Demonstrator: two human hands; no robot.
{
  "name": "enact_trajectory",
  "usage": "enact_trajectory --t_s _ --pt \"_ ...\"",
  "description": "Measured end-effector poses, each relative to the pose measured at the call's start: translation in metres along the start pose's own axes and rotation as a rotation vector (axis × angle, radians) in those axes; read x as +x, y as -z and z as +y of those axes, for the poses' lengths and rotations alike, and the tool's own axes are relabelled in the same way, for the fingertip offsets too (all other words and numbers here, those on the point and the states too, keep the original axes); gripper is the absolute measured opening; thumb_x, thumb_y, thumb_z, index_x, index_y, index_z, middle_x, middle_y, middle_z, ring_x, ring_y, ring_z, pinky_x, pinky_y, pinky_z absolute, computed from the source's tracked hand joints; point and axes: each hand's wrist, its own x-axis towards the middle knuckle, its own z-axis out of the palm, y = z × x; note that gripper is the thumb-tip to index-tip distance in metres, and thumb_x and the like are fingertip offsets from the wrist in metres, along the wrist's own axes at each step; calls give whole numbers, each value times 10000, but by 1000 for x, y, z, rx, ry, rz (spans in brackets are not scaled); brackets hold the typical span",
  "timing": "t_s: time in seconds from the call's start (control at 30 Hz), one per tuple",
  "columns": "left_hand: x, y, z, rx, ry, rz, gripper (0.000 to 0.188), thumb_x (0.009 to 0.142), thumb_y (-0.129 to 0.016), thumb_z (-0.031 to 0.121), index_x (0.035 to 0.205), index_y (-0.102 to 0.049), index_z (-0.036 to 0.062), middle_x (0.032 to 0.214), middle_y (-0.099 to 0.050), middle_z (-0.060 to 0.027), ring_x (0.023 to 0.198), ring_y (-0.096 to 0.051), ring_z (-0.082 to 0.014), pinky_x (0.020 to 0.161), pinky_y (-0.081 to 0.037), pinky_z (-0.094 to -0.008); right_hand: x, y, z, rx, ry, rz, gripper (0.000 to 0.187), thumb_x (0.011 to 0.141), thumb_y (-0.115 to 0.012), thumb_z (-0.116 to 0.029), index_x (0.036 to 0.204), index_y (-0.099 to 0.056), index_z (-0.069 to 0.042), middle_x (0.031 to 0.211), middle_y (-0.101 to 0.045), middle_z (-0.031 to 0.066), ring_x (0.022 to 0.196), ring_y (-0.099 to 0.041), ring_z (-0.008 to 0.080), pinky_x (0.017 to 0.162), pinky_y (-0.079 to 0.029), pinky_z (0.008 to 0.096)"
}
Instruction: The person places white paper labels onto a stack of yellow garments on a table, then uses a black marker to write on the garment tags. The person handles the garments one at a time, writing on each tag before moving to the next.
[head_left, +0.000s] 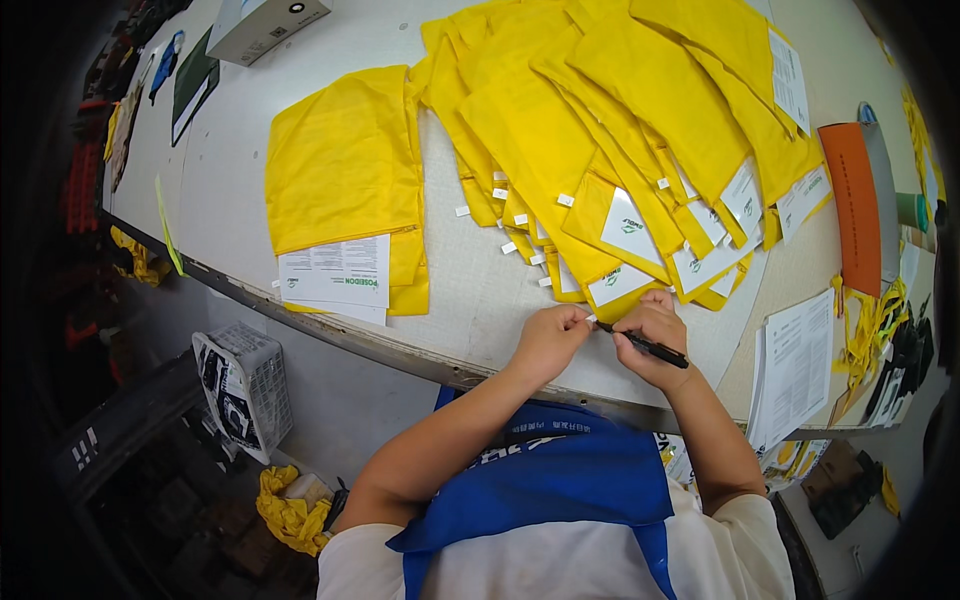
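Note:
In my right hand (652, 335) is a black pen (662, 351), its tip pointing left at a small white tag (591, 320). My left hand (553, 342) is closed in a pinch on that tag, at the near edge of a yellow fabric bag (622, 304). Beyond my hands, several more yellow bags (535, 130) lie fanned out and overlapping, with white tags and white printed sheets showing at their near ends. A separate stack of yellow bags (345, 165) lies to the left, with a white printed sheet (340, 272) at its near end.
Right of my hands are a pile of printed sheets (795, 365), an orange folder-like piece (850, 205) and tangled yellow straps (868, 330). A grey-white box (262, 28) stands far left. The table's curved front edge (330, 335) runs before me; a white basket (250, 390) is below, left.

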Motion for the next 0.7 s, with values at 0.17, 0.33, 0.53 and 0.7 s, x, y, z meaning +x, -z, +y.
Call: enact_trajectory --t_s 0.17,0.33,0.53,0.7 --pt "-2 1 9 13 19 -12 169 884 -589 128 937 -666 -12 699 -587 17 606 -455 -47 540 -362 -216 -1 0 1 -5 3 23 153 633 -716 -46 730 -609 -96 689 -603 38 666 -579 216 805 -414 362" --pt "-2 0 6 26 12 -11 174 887 -586 135 940 -670 -6 725 -616 3 627 -486 -48 563 -387 -219 1 7 -5 71 -17 102 147 677 -703 -37 793 -619 -72 742 -630 68 673 -581 241 794 -435 360" --pt "-6 2 16 99 -86 47 188 869 -607 141 982 -628 -9 714 -621 -27 641 -525 -74 587 -418 -240 30 1 -7 -43 1 84 355 787 -672 -127 1120 -568 -65 1072 -646 107 912 -592 299 871 -417 397" --pt "-10 9 33 209 -159 91 204 858 -621 129 1006 -588 -6 653 -575 -34 598 -521 -97 563 -422 -263 97 -16 -24 -406 100 -54 408 756 -673 -138 1139 -534 -132 1252 -584 55 1287 -411 309 1042 -252 496"
